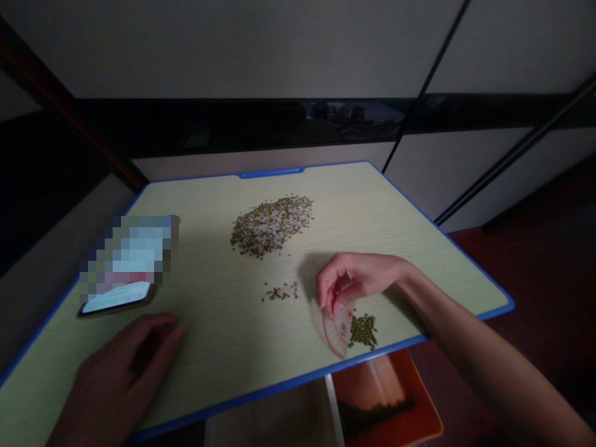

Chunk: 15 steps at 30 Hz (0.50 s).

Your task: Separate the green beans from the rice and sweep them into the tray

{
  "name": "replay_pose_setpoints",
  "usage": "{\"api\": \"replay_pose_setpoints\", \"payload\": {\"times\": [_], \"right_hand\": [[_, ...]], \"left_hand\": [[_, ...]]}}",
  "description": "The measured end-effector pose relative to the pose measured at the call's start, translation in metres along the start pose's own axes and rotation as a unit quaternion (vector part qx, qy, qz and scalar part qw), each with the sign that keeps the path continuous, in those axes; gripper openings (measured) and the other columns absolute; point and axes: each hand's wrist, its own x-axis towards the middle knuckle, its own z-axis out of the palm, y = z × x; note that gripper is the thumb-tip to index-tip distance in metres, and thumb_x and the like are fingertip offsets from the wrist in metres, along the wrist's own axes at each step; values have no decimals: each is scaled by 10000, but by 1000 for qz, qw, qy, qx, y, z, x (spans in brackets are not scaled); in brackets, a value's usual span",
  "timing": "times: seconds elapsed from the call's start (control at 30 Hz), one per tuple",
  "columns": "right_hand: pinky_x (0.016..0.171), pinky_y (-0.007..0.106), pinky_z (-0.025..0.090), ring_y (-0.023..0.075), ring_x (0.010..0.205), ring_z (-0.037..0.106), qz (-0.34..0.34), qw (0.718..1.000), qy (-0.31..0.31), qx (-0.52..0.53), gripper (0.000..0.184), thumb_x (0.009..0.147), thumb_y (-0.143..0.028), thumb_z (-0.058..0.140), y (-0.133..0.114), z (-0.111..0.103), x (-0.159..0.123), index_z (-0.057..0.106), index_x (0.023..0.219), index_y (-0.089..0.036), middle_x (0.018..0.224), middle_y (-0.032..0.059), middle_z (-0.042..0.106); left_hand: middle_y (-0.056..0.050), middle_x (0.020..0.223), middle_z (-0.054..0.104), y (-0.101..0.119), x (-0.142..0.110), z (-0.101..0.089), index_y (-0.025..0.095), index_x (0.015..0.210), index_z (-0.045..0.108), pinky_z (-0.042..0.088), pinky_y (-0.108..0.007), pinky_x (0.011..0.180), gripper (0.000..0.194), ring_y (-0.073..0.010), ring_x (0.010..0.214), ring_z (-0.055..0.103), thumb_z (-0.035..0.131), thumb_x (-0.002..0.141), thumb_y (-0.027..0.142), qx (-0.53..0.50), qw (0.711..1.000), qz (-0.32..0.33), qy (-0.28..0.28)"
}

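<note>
My right hand [347, 279] pinches a clear plastic protractor [339, 328] with red markings, its curved edge down on the board near the front rim. Just right of the protractor lies a small heap of green mung beans [364, 330]. Further back is a larger pile of mung beans mixed with white grains [272, 225], which look like rice. Between them a few loose beans and grains [282, 291] are scattered. My left hand [125, 366] rests at the front left of the board, fingers loosely curled, a small gap between thumb and forefinger, nothing visible in it.
The pale wooden tabletop [209, 347] has a blue rim. A phone with a lit, partly blurred screen [116, 297] lies on the left. Below the front edge are an orange bin [386, 385] with dark contents and a pale container [279, 416]. Cabinet doors [242, 49] stand behind.
</note>
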Motion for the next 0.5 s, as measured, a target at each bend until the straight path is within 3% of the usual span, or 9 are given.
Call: {"api": "replay_pose_setpoints", "payload": {"times": [0.5], "right_hand": [[646, 208, 500, 87, 680, 636, -6, 999, 30, 43, 202, 649, -159, 762, 5, -2, 0, 625, 788, -106, 744, 24, 678]], "left_hand": [[-4, 732, 678, 11, 1, -5, 201, 796, 617, 475, -238, 607, 285, -159, 664, 617, 504, 747, 459, -61, 998, 25, 0]]}}
